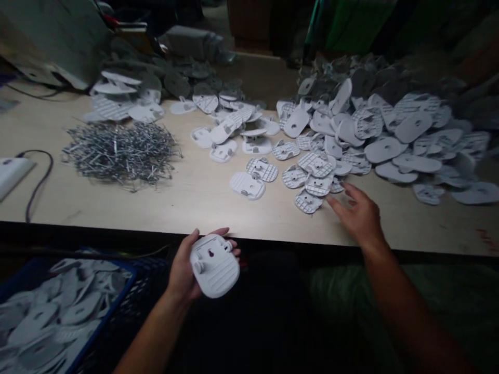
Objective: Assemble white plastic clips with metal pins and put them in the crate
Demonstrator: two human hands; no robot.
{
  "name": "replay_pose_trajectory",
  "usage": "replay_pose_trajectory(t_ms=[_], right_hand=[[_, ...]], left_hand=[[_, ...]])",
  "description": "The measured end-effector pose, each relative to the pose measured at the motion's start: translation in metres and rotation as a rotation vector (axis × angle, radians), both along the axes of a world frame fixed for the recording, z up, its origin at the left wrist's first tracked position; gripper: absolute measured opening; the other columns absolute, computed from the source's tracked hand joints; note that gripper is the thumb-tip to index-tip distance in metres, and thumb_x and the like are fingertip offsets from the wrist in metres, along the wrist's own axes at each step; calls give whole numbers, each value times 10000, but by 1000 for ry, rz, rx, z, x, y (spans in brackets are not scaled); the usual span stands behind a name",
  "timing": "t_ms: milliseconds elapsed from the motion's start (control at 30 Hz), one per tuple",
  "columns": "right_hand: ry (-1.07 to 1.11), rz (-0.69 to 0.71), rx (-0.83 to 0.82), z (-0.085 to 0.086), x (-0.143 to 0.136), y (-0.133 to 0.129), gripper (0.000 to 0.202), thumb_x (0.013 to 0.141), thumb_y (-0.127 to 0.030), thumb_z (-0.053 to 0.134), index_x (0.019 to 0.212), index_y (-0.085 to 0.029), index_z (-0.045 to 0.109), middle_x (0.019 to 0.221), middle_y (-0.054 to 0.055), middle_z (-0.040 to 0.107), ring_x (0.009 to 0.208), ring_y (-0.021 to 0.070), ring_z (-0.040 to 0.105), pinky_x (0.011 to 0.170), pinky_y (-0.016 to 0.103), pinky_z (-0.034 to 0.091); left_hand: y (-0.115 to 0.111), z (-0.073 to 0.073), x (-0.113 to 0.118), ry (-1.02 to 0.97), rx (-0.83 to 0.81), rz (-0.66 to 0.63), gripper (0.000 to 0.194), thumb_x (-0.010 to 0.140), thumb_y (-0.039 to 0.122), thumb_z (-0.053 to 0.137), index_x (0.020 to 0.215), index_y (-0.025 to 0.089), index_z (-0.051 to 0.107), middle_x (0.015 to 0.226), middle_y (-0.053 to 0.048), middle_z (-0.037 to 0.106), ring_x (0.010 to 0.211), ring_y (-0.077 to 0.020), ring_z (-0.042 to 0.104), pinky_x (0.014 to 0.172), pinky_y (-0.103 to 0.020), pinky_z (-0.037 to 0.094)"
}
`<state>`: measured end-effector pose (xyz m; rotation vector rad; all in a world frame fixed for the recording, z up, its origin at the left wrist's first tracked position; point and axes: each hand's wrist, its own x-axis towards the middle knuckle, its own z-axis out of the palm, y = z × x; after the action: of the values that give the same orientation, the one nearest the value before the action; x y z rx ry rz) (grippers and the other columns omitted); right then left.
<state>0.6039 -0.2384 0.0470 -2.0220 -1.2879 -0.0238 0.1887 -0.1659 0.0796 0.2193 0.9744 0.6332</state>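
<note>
My left hand [183, 270] holds a white rounded plastic plate [216, 272] in front of the table's near edge, its ribbed face with a keyhole slot and small knobs turned up. Over the table, my right hand [358, 213] has its fingers apart, close to a small stack of grid-backed plastic pieces [309, 201]; no object shows in it. Two more pieces, a ribbed one [248, 185] and a grid-backed one [262, 169], lie to the left of that stack.
A heap of thin metal pins [120, 153] sits on the table [195, 200] at left. Piles of plastic pieces [384, 149] spread across the back and right. A blue crate [130, 283] full of similar pieces stands at lower left, below a black cable [39, 182].
</note>
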Motion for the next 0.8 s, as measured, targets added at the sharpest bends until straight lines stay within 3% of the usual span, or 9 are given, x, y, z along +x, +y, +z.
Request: replay_pose_trajectory(t_ms=[167,300,400,533,667,800], right_hand=[[-172,159,-139,9,-27,-6,469,946,-449,661,1325,-181,727,1326,136,721,1210,343,681,1074,529,549],[-329,302,-360,3,-17,-2,376,971,-309,560,1240,-156,773,1303,145,726,1175,362,690,993,529,584],[-375,408,-488,3,-4,10,330,983,-286,549,1170,-190,803,1221,125,755,1074,344,720,896,497,604],[-186,544,-345,12,2,40,280,976,-375,638,1137,-231,816,1142,84,791,1036,303,742,906,461,598],[39,402,-133,22,-4,77,313,910,-454,738,1125,-244,825,1092,76,804,983,293,753,884,462,607],[424,290,31,30,-26,100,395,832,-498,824,1118,-225,819,863,54,778,708,220,711,649,373,610]], left_hand=[[3,-5,-5,-114,43,-50,578,972,535,536,1292,74,676,1031,-217,802,961,-373,792,897,-520,634],[4,-6,-7,-198,76,-78,564,961,546,558,1262,89,692,1027,-199,804,968,-363,793,898,-506,636],[5,-7,-7,-206,91,-75,565,958,547,560,1249,81,695,1007,-198,805,942,-360,796,881,-499,638],[9,-10,-3,-211,107,-66,571,948,550,569,1254,83,685,998,-189,809,915,-356,800,866,-498,639],[12,-12,1,-204,122,-35,555,935,551,573,1217,86,684,976,-186,808,883,-349,801,856,-500,639],[13,-14,-5,-179,142,6,562,932,554,573,1221,83,680,961,-182,801,869,-342,797,840,-492,642]])
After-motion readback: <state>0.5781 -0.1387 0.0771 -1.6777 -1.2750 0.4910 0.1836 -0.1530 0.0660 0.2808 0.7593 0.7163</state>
